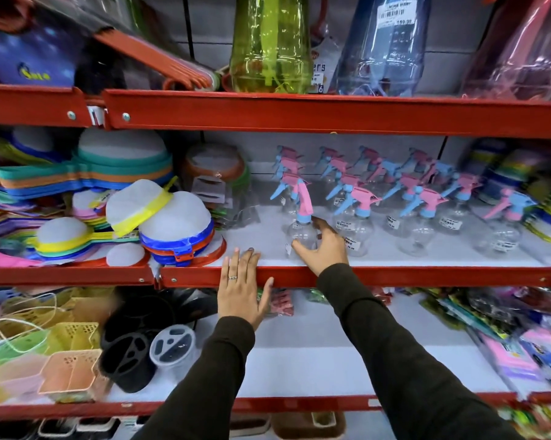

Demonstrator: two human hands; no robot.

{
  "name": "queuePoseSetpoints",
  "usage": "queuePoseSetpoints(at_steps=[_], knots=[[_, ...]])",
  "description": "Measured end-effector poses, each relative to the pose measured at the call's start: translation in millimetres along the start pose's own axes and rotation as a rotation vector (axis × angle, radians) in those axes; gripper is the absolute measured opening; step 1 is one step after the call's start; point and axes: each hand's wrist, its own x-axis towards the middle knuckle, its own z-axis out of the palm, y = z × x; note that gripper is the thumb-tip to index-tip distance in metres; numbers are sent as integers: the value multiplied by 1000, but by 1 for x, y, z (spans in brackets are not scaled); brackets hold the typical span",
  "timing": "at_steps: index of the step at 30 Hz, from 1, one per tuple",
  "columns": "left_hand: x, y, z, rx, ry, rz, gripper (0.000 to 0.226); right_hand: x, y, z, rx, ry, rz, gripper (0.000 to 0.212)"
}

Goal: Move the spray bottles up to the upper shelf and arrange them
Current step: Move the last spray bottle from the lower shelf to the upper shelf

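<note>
Several clear spray bottles (417,214) with pink and blue trigger heads stand in rows on the middle shelf (426,276), right of centre. One spray bottle (301,231) stands at the front left of the group, upright on the shelf. My right hand (323,246) wraps its round clear body from the right side, thumb in front. My left hand (241,289) lies flat against the red front edge of the same shelf, fingers spread over the lip, holding nothing.
Stacked coloured strainers (147,214) fill the middle shelf's left part. The top shelf (299,111) carries large green (269,42) and blue (383,46) bottles and red hangers (160,55). The shelf below holds baskets (67,373), black holders (128,357) and packets (506,331).
</note>
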Motion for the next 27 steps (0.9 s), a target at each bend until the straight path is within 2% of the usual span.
queuePoseSetpoints(at_steps=[3, 6, 9, 14, 17, 21, 27], knots=[[0, 2, -3, -1, -2, -6, 65, -2, -6, 2, 12, 96, 26, 78], [0, 2, -5, 4, -2, -7, 65, 0, -10, 4, 37, 130, 34, 66], [0, 2, -5, 7, -14, -9, 65, 3, -9, 5, 87, 105, 56, 60], [0, 3, -7, 11, -20, -6, 65, 6, -7, 5, 135, 19, 92, 66], [0, 2, -6, 19, -31, -6, 66, 5, -9, 6, 109, 58, 68, 63], [0, 2, -6, 30, -44, -12, 66, 2, -8, 8, 78, 131, 81, 72], [0, 7, -10, 17, -52, -35, 66, 6, -5, 6, 87, 56, 71, 68]])
